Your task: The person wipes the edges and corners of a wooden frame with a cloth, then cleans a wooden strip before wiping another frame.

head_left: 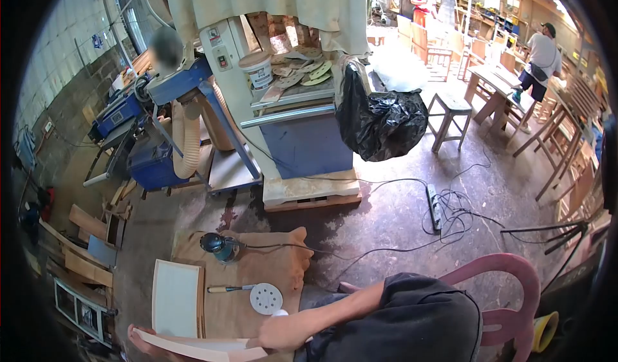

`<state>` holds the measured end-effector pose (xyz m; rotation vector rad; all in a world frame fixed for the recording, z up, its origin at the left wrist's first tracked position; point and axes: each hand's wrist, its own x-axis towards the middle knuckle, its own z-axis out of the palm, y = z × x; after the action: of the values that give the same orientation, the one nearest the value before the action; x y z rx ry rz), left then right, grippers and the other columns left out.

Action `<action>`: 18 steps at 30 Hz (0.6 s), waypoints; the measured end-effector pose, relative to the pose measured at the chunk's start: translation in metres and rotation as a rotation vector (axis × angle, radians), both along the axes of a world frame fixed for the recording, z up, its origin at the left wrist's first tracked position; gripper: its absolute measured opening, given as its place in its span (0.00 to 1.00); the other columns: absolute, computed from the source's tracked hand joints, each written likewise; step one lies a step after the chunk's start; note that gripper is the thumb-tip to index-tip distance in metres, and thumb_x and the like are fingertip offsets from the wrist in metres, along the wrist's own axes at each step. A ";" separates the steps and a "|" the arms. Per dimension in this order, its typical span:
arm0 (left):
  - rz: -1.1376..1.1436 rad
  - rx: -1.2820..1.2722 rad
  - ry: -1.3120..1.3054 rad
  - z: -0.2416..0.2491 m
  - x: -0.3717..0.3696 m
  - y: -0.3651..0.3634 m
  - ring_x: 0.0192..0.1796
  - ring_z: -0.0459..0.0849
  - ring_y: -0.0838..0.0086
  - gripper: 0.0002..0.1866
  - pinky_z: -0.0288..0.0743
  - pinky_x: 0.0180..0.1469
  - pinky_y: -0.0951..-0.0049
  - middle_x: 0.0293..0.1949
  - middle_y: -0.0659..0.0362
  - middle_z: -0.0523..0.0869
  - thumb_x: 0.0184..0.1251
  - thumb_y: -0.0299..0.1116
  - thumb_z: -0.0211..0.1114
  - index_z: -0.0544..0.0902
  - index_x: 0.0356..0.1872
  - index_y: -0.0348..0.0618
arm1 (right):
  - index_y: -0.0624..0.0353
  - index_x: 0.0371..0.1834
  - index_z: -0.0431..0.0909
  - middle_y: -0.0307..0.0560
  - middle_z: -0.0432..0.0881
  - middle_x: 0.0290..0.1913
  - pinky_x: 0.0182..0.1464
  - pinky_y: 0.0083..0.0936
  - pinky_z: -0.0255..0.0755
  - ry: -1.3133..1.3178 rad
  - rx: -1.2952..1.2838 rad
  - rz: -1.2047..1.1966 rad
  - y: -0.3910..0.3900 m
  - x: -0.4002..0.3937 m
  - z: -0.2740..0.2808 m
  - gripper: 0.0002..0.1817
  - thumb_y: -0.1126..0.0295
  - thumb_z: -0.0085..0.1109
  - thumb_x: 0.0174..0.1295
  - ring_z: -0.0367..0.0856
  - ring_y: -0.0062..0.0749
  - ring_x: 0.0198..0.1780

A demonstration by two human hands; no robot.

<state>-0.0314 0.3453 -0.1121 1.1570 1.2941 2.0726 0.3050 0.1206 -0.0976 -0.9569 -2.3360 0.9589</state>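
At the lower left, my left hand (143, 341) grips the end of a pale, slightly curved wooden panel (193, 349). My right hand (282, 331) is closed at the panel's other end; what its fingers hold is hidden. A small white object (280, 313) shows just behind that hand. On the brown cloth (257, 256) ahead lie a round sanding disc (266, 298) with holes, a chisel (226, 289) with a wooden handle, and a corded power sander (221, 247). Another curved pale panel (176, 297) rests to the left of them.
A large machine (302, 149) stands ahead, with a white bucket (256, 70) and several used discs on it. A black plastic bag (389, 124) hangs beside it. Cables and a power strip (434, 206) cross the floor. Two people are farther back, among wooden chairs. A red plastic chair (515, 278) is at right.
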 end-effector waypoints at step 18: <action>-0.202 -0.002 0.394 0.028 0.019 -0.089 0.36 0.85 0.60 0.19 0.80 0.38 0.61 0.35 0.47 0.86 0.74 0.42 0.56 0.81 0.41 0.32 | 0.62 0.46 0.79 0.53 0.86 0.37 0.45 0.44 0.77 -0.162 0.215 0.036 -0.019 -0.011 -0.061 0.16 0.70 0.61 0.54 0.86 0.53 0.43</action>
<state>-0.0122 0.2567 -0.0841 1.6816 1.2810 1.7540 0.2938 0.1021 -0.1583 -0.9388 -2.5366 0.6471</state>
